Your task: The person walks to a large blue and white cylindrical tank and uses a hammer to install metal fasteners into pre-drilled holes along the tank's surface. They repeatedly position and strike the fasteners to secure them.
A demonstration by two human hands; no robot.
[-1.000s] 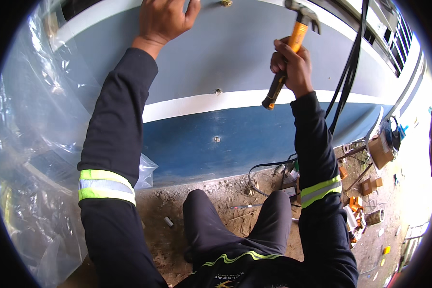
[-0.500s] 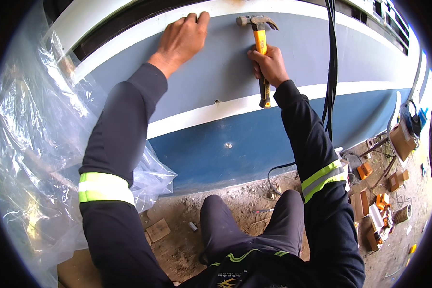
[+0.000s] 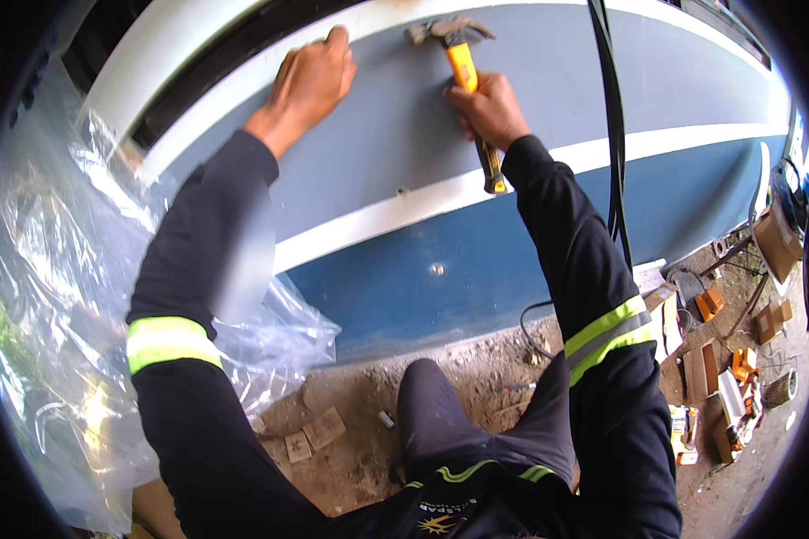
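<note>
My right hand (image 3: 489, 110) is wrapped round the handle of a claw hammer (image 3: 461, 67) with a yellow and black grip. The hammer stands head up, tilted a little to the left, in front of the grey part of a painted wall (image 3: 368, 126). My left hand (image 3: 307, 83) is closed near the wall's white upper band (image 3: 377, 16), left of the hammer head. Its fingers are pinched together, and whatever they may hold is hidden from view.
Clear plastic sheeting (image 3: 72, 296) hangs at the left. Black cables (image 3: 614, 135) run down the wall to the right of the hammer. Cardboard boxes (image 3: 701, 373) and orange items lie on the dirt ground (image 3: 351, 395) at the lower right. A small hole (image 3: 402, 189) marks the wall.
Both hands and the hammer have shifted left in the view, along with the surroundings. The hammer leans more to the left now, and its head is nearer the left hand's height.
</note>
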